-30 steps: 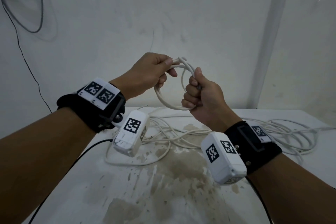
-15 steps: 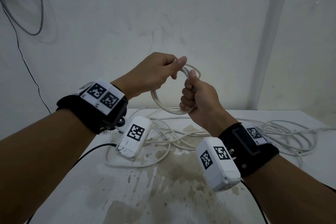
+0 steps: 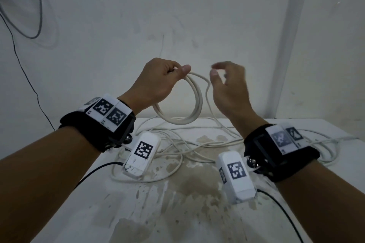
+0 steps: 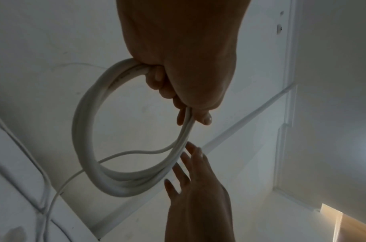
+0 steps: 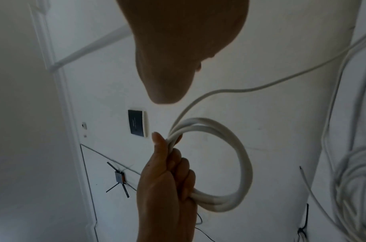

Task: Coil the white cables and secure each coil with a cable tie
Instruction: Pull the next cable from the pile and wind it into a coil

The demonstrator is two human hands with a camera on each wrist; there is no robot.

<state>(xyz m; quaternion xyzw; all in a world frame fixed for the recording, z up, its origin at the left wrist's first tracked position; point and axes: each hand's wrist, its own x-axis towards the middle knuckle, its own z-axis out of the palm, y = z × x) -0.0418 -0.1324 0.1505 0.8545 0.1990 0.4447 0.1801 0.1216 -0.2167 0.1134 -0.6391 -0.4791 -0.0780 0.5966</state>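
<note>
Head view: left hand [image 3: 158, 81] gripping a small coil [image 3: 187, 104] of white cable above the bench [image 3: 177, 213]; right hand [image 3: 227, 87] loose-fingered, empty, just beside.
Left wrist: fingers [image 4: 157, 81] curled round loops.
Right wrist: slack cable [image 5: 261, 86] trailing.
Mid-coiling, probably; next, catching slack for another loop.

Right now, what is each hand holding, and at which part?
The left hand grips the white cable coil at its top, thumb pinching the loops. The right hand is open beside it and holds nothing.
</note>
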